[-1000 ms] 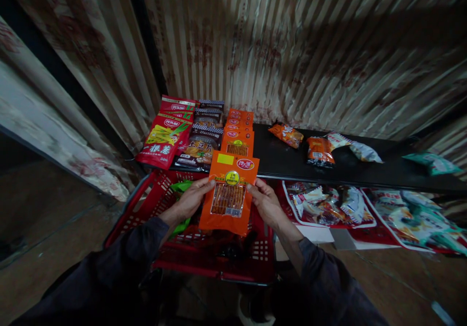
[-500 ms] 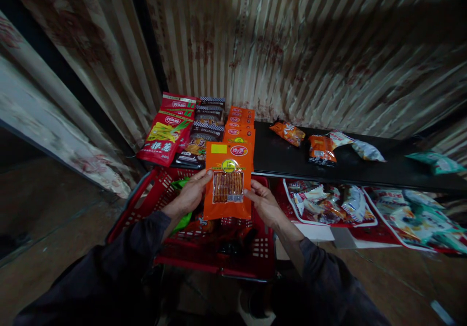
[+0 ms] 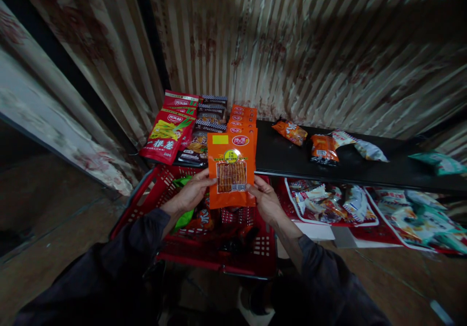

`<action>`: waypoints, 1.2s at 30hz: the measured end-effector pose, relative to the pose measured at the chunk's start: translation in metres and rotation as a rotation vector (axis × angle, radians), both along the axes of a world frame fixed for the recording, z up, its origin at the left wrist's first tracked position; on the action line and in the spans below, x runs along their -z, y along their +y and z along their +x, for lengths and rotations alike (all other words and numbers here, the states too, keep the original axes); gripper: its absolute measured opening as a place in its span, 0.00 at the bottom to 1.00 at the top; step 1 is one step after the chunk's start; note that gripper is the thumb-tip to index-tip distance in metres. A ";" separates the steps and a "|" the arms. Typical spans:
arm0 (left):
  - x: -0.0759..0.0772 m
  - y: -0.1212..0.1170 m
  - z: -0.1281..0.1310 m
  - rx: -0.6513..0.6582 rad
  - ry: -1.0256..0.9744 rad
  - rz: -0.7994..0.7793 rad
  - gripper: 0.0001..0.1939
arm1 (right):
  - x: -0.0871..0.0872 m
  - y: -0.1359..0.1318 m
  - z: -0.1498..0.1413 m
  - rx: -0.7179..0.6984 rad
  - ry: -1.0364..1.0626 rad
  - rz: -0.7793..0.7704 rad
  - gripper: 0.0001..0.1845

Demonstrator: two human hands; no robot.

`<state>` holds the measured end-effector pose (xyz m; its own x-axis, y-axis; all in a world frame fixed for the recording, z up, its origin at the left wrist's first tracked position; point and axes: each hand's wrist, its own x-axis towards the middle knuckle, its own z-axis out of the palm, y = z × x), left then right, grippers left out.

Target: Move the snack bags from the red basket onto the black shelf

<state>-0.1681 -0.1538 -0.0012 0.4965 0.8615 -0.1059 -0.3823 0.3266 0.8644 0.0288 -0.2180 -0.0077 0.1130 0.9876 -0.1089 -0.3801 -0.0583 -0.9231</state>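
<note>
Between my two hands is an orange snack packet (image 3: 232,170) with a clear window showing brown strips. My left hand (image 3: 192,189) pinches its left edge, thumb on the front. On the right edge my right hand (image 3: 265,197) grips it the same way. Behind it on the black shelf (image 3: 280,155) stands a row of matching orange packets (image 3: 242,114), partly hidden by the held one. Beneath my hands is a red shopping basket (image 3: 251,262) with a green packet (image 3: 183,220) and an orange-and-black packet (image 3: 205,219) inside.
Red snack bags (image 3: 170,131) and dark snack bags (image 3: 208,131) stand at the shelf's left end. Loose orange packets (image 3: 323,149) and a teal packet (image 3: 438,162) lie to the right. Below are baskets of packets (image 3: 332,202). A striped curtain (image 3: 292,48) hangs behind.
Both hands have raised the orange packet slightly, towards the shelf row. More of the basket's contents shows below it. The view has shifted a little.
</note>
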 end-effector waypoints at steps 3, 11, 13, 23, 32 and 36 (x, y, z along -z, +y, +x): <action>-0.001 -0.002 0.000 0.046 0.056 0.010 0.22 | 0.000 0.000 0.000 0.005 0.015 0.001 0.20; 0.001 -0.001 0.002 0.063 0.128 0.092 0.29 | -0.006 -0.001 0.002 0.023 0.049 0.005 0.19; 0.003 0.002 0.001 -0.009 0.170 0.141 0.33 | -0.006 -0.001 0.002 0.034 0.033 0.009 0.19; 0.000 -0.012 0.006 -0.172 0.258 0.306 0.38 | -0.010 -0.007 -0.002 0.081 -0.200 0.148 0.18; 0.002 -0.026 0.006 -0.191 0.308 0.249 0.36 | -0.015 -0.022 -0.010 0.054 -0.382 0.174 0.18; -0.006 -0.031 0.007 -0.126 0.318 0.218 0.39 | -0.016 -0.027 -0.014 0.048 -0.556 0.296 0.16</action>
